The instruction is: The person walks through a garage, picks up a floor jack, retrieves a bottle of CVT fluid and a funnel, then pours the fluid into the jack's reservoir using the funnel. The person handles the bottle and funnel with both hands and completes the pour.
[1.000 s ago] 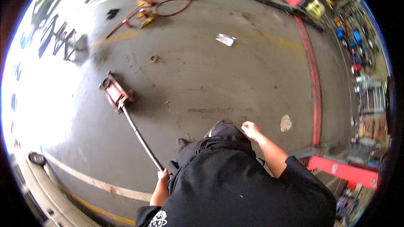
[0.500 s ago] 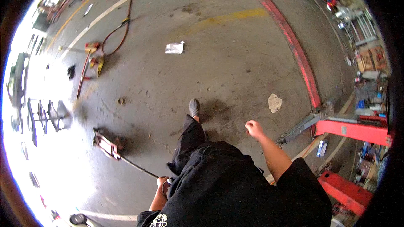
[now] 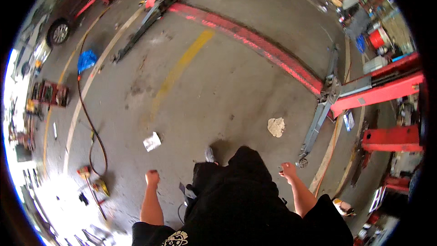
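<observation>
My left hand hangs in front of me with its fingers curled in, and nothing shows in it. Low on the right, my right hand is also loosely closed, with nothing visible between its fingers. Both are held apart from my body and touch nothing. A white sheet or packet lies on the floor just beyond my left hand. Past my right hand is a pale irregular patch on the concrete. The round pad at the end of a grey lift arm is closest to that hand.
A red floor plate crosses between lift posts. Red lift columns stand at right, near cluttered shelves. On the left lie a hose, a yellow tool and a blue bag. A parked car is at the far left.
My view has turned to the right. My left hand was at the end of a floor jack's handle; it now swings free in front, and the jack is out of view.
</observation>
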`<action>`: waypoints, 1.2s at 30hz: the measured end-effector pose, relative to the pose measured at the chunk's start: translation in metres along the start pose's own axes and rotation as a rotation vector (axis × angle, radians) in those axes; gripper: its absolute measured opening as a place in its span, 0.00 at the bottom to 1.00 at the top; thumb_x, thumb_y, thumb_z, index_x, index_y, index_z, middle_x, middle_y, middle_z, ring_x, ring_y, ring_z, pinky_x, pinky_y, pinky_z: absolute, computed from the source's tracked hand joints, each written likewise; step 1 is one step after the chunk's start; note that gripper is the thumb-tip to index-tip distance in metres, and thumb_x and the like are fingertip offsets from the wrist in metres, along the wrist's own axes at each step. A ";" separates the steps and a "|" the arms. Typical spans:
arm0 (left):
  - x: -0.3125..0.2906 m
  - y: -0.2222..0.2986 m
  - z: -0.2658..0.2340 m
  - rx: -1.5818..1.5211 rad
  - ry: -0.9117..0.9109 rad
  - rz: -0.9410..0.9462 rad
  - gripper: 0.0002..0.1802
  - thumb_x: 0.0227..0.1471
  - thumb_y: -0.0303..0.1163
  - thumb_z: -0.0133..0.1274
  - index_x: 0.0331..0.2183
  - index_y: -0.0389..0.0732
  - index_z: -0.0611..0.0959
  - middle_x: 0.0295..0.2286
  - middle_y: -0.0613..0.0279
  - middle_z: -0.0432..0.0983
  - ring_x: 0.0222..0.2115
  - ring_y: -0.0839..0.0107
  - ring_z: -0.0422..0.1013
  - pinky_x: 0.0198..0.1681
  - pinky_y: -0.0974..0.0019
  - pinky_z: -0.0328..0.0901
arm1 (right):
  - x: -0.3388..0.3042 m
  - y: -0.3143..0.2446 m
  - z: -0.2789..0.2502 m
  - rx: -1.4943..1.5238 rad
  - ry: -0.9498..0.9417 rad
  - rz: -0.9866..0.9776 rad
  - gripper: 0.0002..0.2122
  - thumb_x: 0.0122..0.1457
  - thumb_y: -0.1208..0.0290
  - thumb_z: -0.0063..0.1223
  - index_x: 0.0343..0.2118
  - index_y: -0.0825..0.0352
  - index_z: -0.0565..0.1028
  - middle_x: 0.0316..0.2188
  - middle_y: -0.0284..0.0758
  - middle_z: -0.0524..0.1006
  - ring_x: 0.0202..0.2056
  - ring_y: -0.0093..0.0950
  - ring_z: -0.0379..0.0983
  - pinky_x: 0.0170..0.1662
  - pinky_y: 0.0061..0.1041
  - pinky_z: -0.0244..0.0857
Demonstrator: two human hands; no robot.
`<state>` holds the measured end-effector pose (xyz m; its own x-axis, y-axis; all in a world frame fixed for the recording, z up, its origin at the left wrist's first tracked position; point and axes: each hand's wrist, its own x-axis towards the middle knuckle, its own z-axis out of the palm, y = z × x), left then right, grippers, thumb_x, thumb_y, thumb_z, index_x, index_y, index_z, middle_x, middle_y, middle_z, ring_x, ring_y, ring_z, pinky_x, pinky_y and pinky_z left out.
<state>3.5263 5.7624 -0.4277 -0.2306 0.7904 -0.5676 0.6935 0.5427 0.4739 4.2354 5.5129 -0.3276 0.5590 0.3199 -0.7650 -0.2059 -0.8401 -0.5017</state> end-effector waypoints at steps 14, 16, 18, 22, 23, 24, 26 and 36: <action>0.294 0.519 0.096 0.182 -0.098 0.223 0.10 0.50 0.29 0.53 0.35 0.40 0.84 0.25 0.54 0.81 0.23 0.63 0.79 0.27 0.58 0.72 | 0.248 -0.176 0.068 -0.835 -0.065 -0.347 0.17 0.62 0.57 0.53 0.37 0.70 0.77 0.25 0.45 0.79 0.29 0.40 0.79 0.30 0.37 0.70; 0.271 0.587 0.124 0.245 -0.248 0.084 0.11 0.45 0.28 0.55 0.34 0.39 0.85 0.26 0.53 0.82 0.25 0.61 0.80 0.31 0.60 0.73 | 0.302 -0.247 0.036 -1.109 -0.106 -0.573 0.17 0.62 0.57 0.55 0.36 0.70 0.76 0.25 0.43 0.79 0.28 0.38 0.78 0.28 0.36 0.69; 0.276 0.584 0.126 0.364 -0.132 0.259 0.10 0.44 0.27 0.55 0.32 0.37 0.86 0.27 0.52 0.83 0.23 0.59 0.80 0.33 0.60 0.74 | 0.307 -0.448 0.013 0.249 0.091 0.123 0.18 0.60 0.55 0.56 0.30 0.69 0.79 0.23 0.35 0.78 0.24 0.28 0.75 0.28 0.31 0.68; 0.314 0.706 0.151 0.239 -0.165 0.087 0.08 0.44 0.28 0.58 0.28 0.35 0.86 0.25 0.53 0.82 0.21 0.61 0.79 0.27 0.60 0.74 | 0.396 -0.635 -0.057 0.204 0.167 -0.182 0.17 0.62 0.58 0.55 0.28 0.70 0.76 0.22 0.31 0.74 0.22 0.22 0.69 0.25 0.26 0.64; 0.334 0.734 0.155 0.142 -0.215 0.011 0.08 0.45 0.29 0.58 0.28 0.35 0.86 0.24 0.53 0.81 0.21 0.62 0.79 0.26 0.60 0.74 | 0.416 -0.671 -0.065 0.208 0.176 -0.231 0.16 0.63 0.58 0.55 0.27 0.69 0.75 0.22 0.31 0.73 0.22 0.21 0.69 0.25 0.26 0.64; 0.357 0.763 0.158 0.045 -0.264 -0.065 0.08 0.45 0.29 0.59 0.28 0.34 0.85 0.24 0.54 0.81 0.21 0.63 0.79 0.24 0.60 0.74 | 0.437 -0.701 -0.072 0.200 0.188 -0.226 0.16 0.63 0.59 0.55 0.27 0.69 0.75 0.22 0.30 0.73 0.22 0.21 0.68 0.25 0.26 0.64; 0.421 0.799 0.174 -0.006 -0.269 -0.106 0.09 0.47 0.30 0.59 0.29 0.33 0.84 0.24 0.54 0.79 0.19 0.64 0.76 0.20 0.61 0.72 | 0.484 -0.760 -0.079 0.193 0.201 -0.218 0.15 0.63 0.59 0.55 0.27 0.68 0.75 0.22 0.30 0.72 0.21 0.21 0.67 0.25 0.26 0.64; 0.686 1.259 0.205 0.194 0.074 0.547 0.15 0.51 0.33 0.51 0.39 0.36 0.81 0.35 0.42 0.80 0.38 0.45 0.77 0.43 0.51 0.71 | 0.631 -0.819 -0.054 -0.312 0.185 -0.013 0.12 0.56 0.65 0.56 0.23 0.69 0.78 0.21 0.36 0.77 0.21 0.31 0.74 0.26 0.39 0.71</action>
<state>4.3815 6.9299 -0.3585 0.1536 0.9625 -0.2235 0.8359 -0.0059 0.5489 4.7999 6.3787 -0.3778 0.7014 0.2706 -0.6594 0.0414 -0.9391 -0.3412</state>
